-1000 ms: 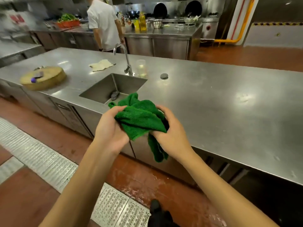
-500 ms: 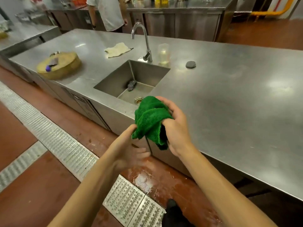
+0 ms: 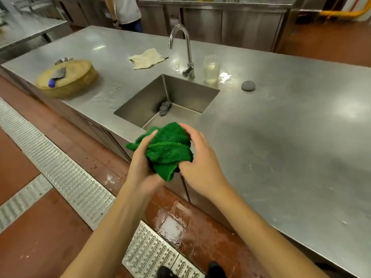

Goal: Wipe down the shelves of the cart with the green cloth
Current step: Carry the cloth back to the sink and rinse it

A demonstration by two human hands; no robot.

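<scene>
The left fingers curl round the near-left side of the green cloth, and the right fingers arch over its top with the thumb tucked under. Both sets are closed onto the bunched cloth, which is held in the air between them. The left hand and right hand face each other, palms inward, with both forearms reaching forward and up from the bottom of the view.

The cloth hangs over the near front corner of the sink, just past the edge of the steel surface. To the right of the sink the surface runs wide and bare. Behind the sink stand a curved faucet and a clear glass, with a round plug further right. A dark scrubber lies in the sink. Left of the sink are a beige rag and a round chopping block carrying a cleaver.

In front of the sink, the red floor is wet, crossed by a metal drain grate. Far behind the sink another person stands at steel cabinets.
</scene>
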